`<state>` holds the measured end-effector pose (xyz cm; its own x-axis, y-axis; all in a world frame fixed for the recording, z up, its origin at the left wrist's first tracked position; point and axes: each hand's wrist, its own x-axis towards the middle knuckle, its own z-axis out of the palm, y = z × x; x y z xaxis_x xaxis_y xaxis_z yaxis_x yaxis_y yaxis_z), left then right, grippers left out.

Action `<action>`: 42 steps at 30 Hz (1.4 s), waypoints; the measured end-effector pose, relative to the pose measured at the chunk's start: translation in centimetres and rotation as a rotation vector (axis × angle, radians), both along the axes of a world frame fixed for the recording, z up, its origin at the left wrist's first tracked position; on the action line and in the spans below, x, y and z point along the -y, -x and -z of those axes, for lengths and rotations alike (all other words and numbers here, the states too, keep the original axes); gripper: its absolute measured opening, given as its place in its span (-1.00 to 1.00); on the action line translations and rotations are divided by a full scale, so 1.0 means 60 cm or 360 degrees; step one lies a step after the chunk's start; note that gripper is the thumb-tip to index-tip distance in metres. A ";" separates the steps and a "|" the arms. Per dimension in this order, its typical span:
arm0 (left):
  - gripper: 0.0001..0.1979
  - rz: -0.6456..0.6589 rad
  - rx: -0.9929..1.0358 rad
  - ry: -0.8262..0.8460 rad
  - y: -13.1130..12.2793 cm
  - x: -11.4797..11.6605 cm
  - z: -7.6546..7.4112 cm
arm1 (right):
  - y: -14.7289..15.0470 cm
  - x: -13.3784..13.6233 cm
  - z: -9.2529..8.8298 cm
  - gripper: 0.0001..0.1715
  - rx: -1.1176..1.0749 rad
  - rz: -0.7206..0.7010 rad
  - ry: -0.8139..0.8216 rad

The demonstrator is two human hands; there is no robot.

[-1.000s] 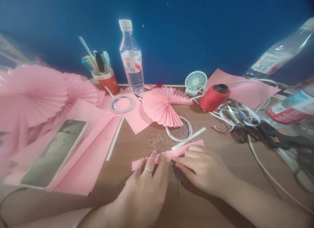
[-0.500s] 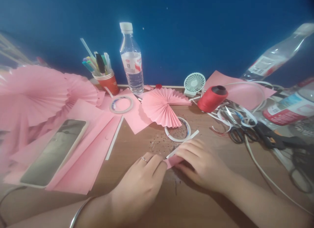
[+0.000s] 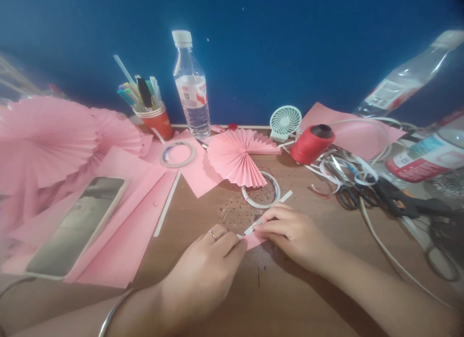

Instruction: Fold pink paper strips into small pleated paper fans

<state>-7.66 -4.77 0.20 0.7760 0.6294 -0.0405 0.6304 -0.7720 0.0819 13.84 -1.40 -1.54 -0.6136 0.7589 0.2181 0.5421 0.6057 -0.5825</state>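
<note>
Low over the front of the table, my left hand [image 3: 213,267] is closed on the left end of a small folded strip of pink paper [image 3: 253,240]. My right hand [image 3: 295,235] pinches its other end between thumb and fingers. Most of the strip is hidden by the hands. A white paper strip [image 3: 286,197] lies just beyond, partly under my right fingers. Behind it, a pink pleated paper fan [image 3: 239,158] rests on the edge of a roll of double-sided tape [image 3: 278,192]. Another tape roll [image 3: 163,155] sits on pink paper further left.
Left are a phone [image 3: 76,226] on pink sheets [image 3: 119,250], big paper fans [image 3: 47,139] and a cup of pens [image 3: 157,122]. A water bottle [image 3: 192,95] stands at the back. Right are a small fan [image 3: 285,122], red thread spool [image 3: 311,146], scissors [image 3: 350,197] and a glue gun [image 3: 402,199].
My right fingers have shifted slightly and curled more on the pink strip, showing more of it. My left hand stays nearly still. The whole view has moved a little.
</note>
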 end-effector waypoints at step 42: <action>-0.59 0.0078 -0.0265 -0.0282 -0.011 0.013 -0.011 | -0.084 -0.071 -0.031 -0.77 0.0413 -0.0186 0.0133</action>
<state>-6.99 -5.55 0.86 0.7977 0.5998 -0.0630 0.5852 -0.7951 -0.1593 18.91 2.87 0.34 -0.7249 0.6886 -0.0175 0.6088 0.6286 -0.4839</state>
